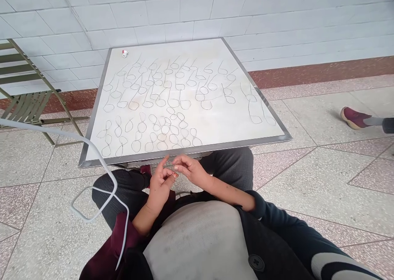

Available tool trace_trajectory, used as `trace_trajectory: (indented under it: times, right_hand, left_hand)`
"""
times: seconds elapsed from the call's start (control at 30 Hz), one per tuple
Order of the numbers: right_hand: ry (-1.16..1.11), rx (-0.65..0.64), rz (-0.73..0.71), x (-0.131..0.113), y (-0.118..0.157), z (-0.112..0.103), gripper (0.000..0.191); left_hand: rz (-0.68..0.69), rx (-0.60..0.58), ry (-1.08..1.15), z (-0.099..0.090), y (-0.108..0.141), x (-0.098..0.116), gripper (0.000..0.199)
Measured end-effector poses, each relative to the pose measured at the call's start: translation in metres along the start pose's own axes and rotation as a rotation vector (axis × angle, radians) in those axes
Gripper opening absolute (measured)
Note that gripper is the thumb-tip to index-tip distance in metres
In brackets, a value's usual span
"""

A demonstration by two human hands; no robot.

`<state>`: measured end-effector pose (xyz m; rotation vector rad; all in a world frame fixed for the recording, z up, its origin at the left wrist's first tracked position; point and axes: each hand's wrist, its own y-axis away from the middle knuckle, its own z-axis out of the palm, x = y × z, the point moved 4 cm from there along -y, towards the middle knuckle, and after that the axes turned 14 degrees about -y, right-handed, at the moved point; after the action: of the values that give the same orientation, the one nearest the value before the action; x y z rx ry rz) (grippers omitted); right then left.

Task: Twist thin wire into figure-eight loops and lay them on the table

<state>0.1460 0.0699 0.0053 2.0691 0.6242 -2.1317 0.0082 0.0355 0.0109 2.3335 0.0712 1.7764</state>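
Observation:
My left hand (160,183) and my right hand (191,170) are close together over my lap, just off the near edge of a white table (229,126) with a grey metal rim. On each hand the thumb and index finger come together as in a pinch. Whatever is between the fingertips is too thin or small to make out. Many thin, dark wire pieces lie spread over the tabletop. Those farther back are single loops with a straight tail, such as this wire loop (207,109). Nearer my hands are wire pieces bent into double loops, like a figure eight (136,151).
A small red and white object (124,53) sits at the table's far left corner. A white cable (106,165) hangs across the left foreground. The slatted folding chair (27,105) stands left. At right, another person's shoe (353,118) rests on the floor. A tiled wall (197,13) backs the table.

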Motion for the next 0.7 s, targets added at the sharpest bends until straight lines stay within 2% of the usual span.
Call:
trace_trajectory:
  times: [0.17,0.33,0.43,0.6,0.7]
  right_hand:
    - [-0.043,-0.015,-0.021,-0.002,0.001,0.004,0.025]
    - [0.119,-0.122,-0.057,-0.006,-0.005,0.005,0.033]
    - [0.242,-0.187,-0.113,-0.006,-0.008,0.006,0.032]
    - [0.239,-0.116,-0.126,-0.004,-0.011,0.002,0.023]
    - [0.267,-0.150,-0.166,-0.004,-0.011,0.004,0.025]
  left_hand:
    - [-0.040,-0.030,0.109,0.003,-0.001,-0.002,0.073]
    - [-0.030,-0.105,0.114,0.010,-0.003,-0.008,0.074]
    - [-0.039,-0.100,0.123,0.009,-0.004,-0.012,0.074]
    - [-0.058,-0.052,0.118,0.006,-0.006,-0.012,0.074]
    - [-0.052,-0.067,0.095,0.008,-0.006,-0.014,0.073]
